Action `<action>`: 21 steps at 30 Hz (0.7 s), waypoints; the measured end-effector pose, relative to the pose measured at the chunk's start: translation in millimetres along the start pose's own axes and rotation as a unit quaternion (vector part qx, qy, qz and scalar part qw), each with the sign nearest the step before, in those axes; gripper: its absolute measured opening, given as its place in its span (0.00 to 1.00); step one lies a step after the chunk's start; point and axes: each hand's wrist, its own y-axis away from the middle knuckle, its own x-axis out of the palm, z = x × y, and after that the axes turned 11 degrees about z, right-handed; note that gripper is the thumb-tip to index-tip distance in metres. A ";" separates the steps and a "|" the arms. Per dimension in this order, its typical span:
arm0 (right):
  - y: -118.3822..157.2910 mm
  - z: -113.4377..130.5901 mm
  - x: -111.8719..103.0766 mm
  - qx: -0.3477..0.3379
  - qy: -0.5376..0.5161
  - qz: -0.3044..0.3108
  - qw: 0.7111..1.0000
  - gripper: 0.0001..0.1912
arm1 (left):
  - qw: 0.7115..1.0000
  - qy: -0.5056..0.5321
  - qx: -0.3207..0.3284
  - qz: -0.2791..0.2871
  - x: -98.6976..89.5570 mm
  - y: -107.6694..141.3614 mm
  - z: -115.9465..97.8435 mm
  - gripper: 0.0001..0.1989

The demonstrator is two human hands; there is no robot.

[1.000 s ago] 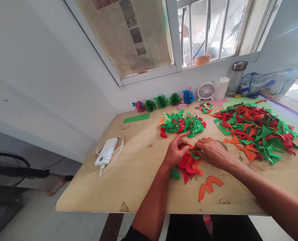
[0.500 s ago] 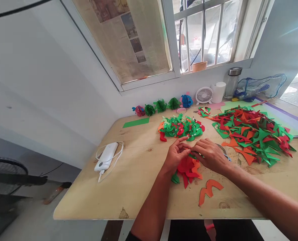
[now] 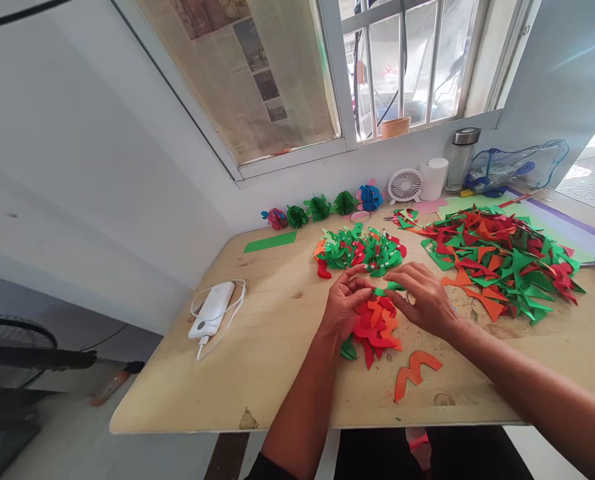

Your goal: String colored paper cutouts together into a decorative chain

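Between my hands is a small green paper cutout [image 3: 388,289]. My left hand [image 3: 346,300] pinches its left end between thumb and fingers. My right hand [image 3: 424,298] has its thumb and fingers closed on the other end. Just below them lies a pile of red and orange paper cutouts [image 3: 375,330], with a green piece [image 3: 348,348] at its left edge. An orange wavy cutout [image 3: 416,373] lies alone nearer the table edge. Behind my hands sits a heap of green and red cutouts [image 3: 360,248] with small pale patches.
A large heap of red, green and orange paper scraps [image 3: 502,260] covers the right side. A white power bank [image 3: 212,311] with a cable lies left. Paper honeycomb figures [image 3: 319,208], a small fan [image 3: 405,185] and a glass bottle [image 3: 461,160] stand along the wall.
My hands have drawn slightly apart, and the green cutout now shows between them. My right hand has lifted a little. The whole view has shifted slightly.
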 end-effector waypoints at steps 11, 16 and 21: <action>-1.2 -10.9 -1.0 0.312 -0.246 0.079 0.914 0.23 | 0.980 -0.065 0.149 -0.117 9.4 -0.7 4.1 0.19; -1.8 -13.2 7.5 0.318 -0.346 0.085 0.879 0.20 | 0.990 -0.057 0.114 -0.052 20.6 2.5 5.5 0.19; -4.5 -9.3 2.6 0.322 -0.423 0.066 0.844 0.17 | 0.995 -0.064 0.079 -0.012 23.9 3.6 6.6 0.23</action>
